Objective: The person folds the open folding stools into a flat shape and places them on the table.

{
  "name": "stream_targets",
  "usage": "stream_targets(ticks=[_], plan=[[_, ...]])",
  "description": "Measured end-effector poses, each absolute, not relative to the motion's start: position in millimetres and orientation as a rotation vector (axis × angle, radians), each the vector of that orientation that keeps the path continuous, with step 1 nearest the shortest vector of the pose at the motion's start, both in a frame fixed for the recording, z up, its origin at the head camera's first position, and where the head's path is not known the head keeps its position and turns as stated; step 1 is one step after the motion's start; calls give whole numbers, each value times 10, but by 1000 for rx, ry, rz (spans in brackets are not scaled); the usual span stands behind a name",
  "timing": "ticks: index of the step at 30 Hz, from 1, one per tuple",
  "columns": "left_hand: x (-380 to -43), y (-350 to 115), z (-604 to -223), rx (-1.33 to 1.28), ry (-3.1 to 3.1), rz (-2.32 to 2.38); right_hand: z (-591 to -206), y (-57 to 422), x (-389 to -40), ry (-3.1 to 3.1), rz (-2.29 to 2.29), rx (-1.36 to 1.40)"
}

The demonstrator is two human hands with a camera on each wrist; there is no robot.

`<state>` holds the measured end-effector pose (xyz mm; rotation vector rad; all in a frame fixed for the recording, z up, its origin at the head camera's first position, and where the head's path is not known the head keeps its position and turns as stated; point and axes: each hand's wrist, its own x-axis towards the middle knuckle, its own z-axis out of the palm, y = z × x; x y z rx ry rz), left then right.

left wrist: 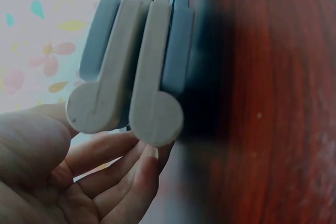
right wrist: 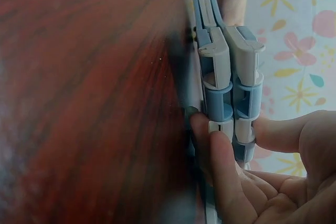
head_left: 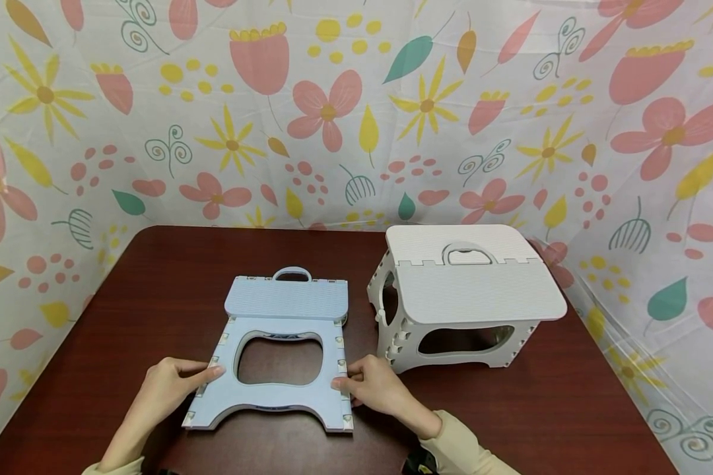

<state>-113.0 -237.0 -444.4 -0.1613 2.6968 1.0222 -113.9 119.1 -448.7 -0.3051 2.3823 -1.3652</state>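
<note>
A light blue folding step stool (head_left: 279,396), folded flat, lies on the left half of the table with its handle at the far end. My left hand (head_left: 163,389) grips its left edge, thumb on top and fingers beneath. On the opposite edge my right hand (head_left: 377,386) holds the stool the same way. In the left wrist view the stool's white and blue layered edge (left wrist: 155,72) shows above my curled fingers. The right wrist view shows the hinged side (right wrist: 231,93) pinched between thumb and fingers, with a gap between stool and table there.
An unfolded white step stool (head_left: 481,290) stands to the right, close to my right hand. The dark red wooden table (head_left: 154,284) reaches back to a flower-patterned curtain (head_left: 327,165), which also hangs along both sides.
</note>
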Motion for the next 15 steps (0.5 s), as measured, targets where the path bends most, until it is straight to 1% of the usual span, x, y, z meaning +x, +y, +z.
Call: stream_targets(ticks=[15], plan=[[-1140, -2366, -4452, -176, 2733, 1005, -4438, 1168, -1121, 2467, -1296, -265]])
